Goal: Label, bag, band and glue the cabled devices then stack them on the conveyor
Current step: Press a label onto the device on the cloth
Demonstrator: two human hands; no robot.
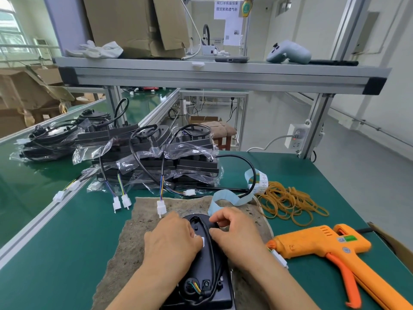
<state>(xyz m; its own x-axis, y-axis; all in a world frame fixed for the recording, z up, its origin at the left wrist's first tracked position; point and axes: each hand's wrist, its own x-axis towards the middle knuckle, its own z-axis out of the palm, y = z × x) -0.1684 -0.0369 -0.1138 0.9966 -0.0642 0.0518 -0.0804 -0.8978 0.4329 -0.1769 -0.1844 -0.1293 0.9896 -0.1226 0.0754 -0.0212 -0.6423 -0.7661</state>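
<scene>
A black cabled device [204, 268] lies back side up on a brown cloth mat [125, 247] at the near edge. My left hand [172, 240] holds a small white label [203, 241] against its back. My right hand [234, 231] pinches the device's black cable [213, 225] near the top end. A pale blue label backing strip [225, 196] curls behind my right hand. Several bagged black devices [169, 162] with cables and white connectors are stacked behind the mat.
An orange glue gun [330, 247] lies to the right. A heap of rubber bands [288, 202] sits behind it. The green conveyor [26, 180] on the left carries more bagged devices [51, 139]. An aluminium shelf [223, 72] hangs overhead.
</scene>
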